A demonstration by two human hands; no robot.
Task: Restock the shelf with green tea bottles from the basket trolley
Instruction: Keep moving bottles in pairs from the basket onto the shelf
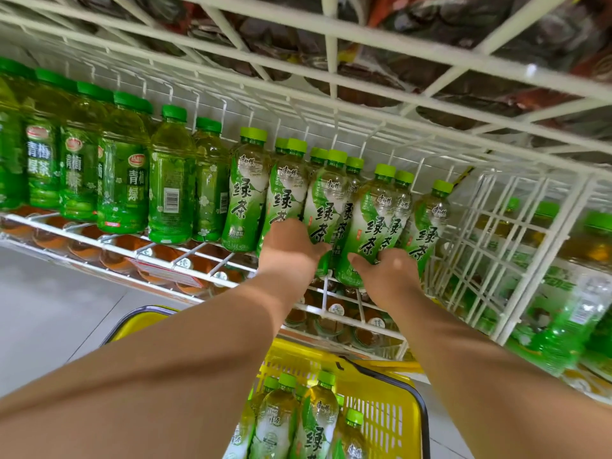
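A white wire shelf faces me under another wire rack, with grey floor below. My left hand is wrapped round the lower body of a clear plastic, lime-capped green tea bottle, thumb across its label. My right hand is clamped the same way on the second bottle just beside it. Both bottles are at the front of a crowded, leaning row. More spare bottles wait in the yellow plastic basket under my arms.

The row is packed tight, so if I shove too hard I expect the neighbours to topple or crowd into the darker green plum tea bottles on the left. A base could also catch on a wire and tip forward as I let go. With both hands full, I couldn't catch it.
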